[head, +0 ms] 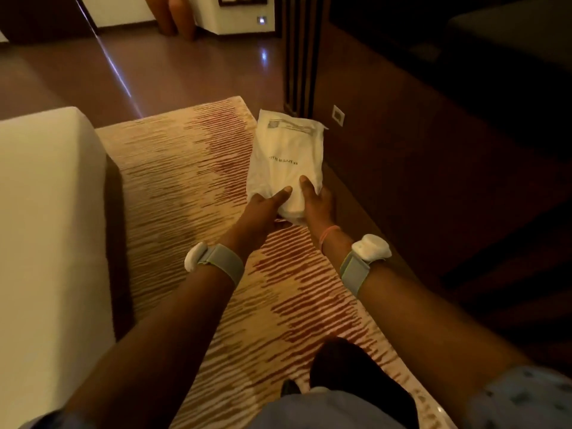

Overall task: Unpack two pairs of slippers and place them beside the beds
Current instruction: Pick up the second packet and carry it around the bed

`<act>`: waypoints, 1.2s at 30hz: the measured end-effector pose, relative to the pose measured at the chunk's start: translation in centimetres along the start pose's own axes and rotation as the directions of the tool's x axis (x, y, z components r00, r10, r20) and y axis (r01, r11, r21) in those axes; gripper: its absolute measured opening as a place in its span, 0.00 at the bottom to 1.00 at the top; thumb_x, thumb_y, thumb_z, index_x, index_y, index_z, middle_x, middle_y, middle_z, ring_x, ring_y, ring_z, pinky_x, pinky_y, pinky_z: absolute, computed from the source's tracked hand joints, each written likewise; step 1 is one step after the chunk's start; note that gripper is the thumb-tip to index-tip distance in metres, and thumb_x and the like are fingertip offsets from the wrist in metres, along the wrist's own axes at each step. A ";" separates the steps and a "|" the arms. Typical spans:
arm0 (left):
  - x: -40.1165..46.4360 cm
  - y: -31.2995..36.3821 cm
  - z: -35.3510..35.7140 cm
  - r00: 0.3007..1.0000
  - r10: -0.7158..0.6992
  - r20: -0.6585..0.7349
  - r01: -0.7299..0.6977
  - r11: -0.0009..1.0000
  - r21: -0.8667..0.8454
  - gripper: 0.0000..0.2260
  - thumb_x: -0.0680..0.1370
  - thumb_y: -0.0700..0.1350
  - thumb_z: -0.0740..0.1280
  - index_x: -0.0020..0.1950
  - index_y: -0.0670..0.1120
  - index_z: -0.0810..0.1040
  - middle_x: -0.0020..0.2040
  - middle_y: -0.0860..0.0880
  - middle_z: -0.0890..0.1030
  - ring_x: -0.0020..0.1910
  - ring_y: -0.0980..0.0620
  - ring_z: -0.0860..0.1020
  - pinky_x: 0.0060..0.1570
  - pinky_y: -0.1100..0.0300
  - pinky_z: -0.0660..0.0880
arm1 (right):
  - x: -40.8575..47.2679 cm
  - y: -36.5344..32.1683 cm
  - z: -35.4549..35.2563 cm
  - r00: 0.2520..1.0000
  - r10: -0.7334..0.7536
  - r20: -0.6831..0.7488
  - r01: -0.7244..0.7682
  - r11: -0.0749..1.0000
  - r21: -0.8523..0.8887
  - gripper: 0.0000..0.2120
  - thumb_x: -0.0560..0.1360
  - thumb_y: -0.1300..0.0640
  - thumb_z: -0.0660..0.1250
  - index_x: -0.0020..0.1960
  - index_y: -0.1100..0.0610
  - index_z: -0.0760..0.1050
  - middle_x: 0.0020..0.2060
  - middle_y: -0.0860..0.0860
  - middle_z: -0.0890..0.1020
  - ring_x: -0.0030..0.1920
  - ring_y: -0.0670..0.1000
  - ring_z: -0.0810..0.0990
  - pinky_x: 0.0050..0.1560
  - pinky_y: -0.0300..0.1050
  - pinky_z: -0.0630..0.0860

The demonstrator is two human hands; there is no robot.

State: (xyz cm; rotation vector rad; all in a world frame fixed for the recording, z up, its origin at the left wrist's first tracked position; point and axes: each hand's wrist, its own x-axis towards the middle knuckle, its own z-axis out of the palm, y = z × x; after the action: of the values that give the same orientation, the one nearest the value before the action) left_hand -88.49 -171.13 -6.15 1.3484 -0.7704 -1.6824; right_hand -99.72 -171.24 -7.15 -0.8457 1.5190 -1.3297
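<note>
White slipper packet (286, 162) over striped rug (185, 168), left hand (263, 209) and right hand (317, 201) both grasping its near end, bed (46, 212) at left

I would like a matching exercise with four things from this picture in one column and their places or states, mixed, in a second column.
Things:
1. packet
2. bed
3. wall socket
4. rug

Places or states:
A. low on the dark wall at the right
B. striped, lying on the floor
C. held at its near end by the left hand and the right hand
D. pale, at the left edge

Pairs: 1-C, 2-D, 3-A, 4-B
</note>
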 end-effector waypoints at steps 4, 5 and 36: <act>11.4 4.9 -1.1 0.999 0.023 -0.040 -0.022 1.000 0.006 0.27 0.74 0.51 0.73 0.68 0.47 0.66 0.62 0.45 0.78 0.53 0.44 0.81 0.40 0.52 0.83 | 11.4 -1.2 5.3 0.999 -0.037 0.033 0.038 0.999 -0.026 0.21 0.76 0.48 0.67 0.63 0.60 0.76 0.59 0.59 0.81 0.58 0.58 0.80 0.57 0.55 0.78; 14.1 6.2 -1.3 0.998 0.027 -0.058 -0.028 1.000 -0.005 0.27 0.74 0.51 0.73 0.69 0.47 0.66 0.63 0.44 0.78 0.54 0.43 0.81 0.41 0.51 0.83 | 14.4 -1.6 6.6 0.998 -0.033 0.046 0.035 0.999 -0.034 0.21 0.76 0.48 0.67 0.63 0.61 0.76 0.59 0.59 0.81 0.58 0.58 0.80 0.58 0.56 0.78; 86.3 55.9 -29.5 0.947 0.139 -0.291 -0.172 0.981 -0.090 0.23 0.77 0.48 0.71 0.69 0.46 0.70 0.56 0.47 0.82 0.53 0.45 0.83 0.47 0.50 0.83 | 85.5 -17.7 69.3 0.912 0.005 0.410 0.030 0.996 -0.079 0.22 0.77 0.47 0.65 0.67 0.58 0.72 0.63 0.55 0.78 0.60 0.56 0.77 0.62 0.56 0.75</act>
State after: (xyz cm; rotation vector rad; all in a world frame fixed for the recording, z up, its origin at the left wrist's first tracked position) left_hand -54.46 -272.55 -5.58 1.3731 -0.5879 -1.3517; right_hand -65.50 -277.35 -6.19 -1.1124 1.2414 -1.0198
